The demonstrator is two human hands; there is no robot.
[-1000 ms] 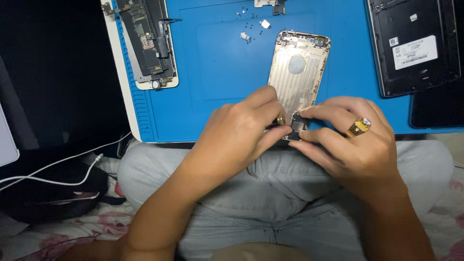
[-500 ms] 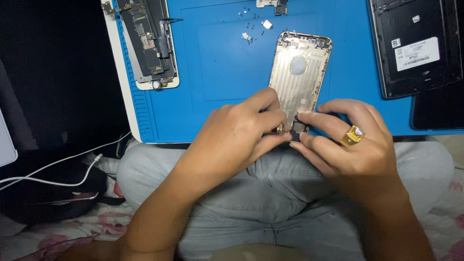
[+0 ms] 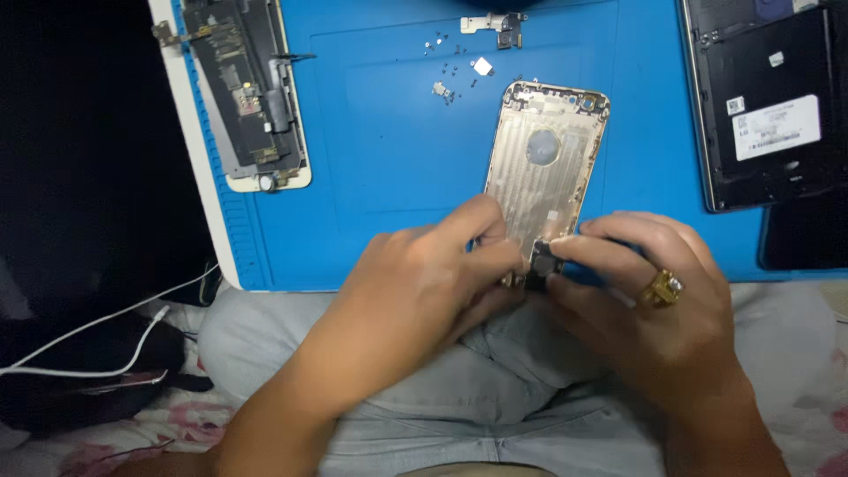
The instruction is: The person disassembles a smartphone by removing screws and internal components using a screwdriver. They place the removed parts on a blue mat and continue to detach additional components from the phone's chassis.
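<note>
A: Starting at the far left, what is there?

B: A white cable (image 3: 97, 331) runs over dark bags beside the person's knee. Next comes the blue work mat (image 3: 380, 150), and at its upper left lies an opened phone (image 3: 247, 93) with its dark circuit boards showing

A: And toward the middle?

B: Small loose screws and bits (image 3: 450, 75) are scattered near the mat's top edge, with a small metal bracket (image 3: 495, 25) above them. Below those lies the gold phone housing (image 3: 543, 168), inside up, its lower end at the mat's near edge

A: The hands?

B: The left hand (image 3: 415, 283) has its fingers curled narrow, fingertips pressing on the housing's lower left edge. The right hand (image 3: 658, 296), wearing a gold ring (image 3: 661, 287), pinches a small dark part (image 3: 541, 265) between thumb and forefinger, right at the housing's bottom end. The two hands nearly touch there

A: Far right?

B: A black opened device (image 3: 764, 97) with a white label lies at the mat's upper right corner, well apart from the hands
</note>
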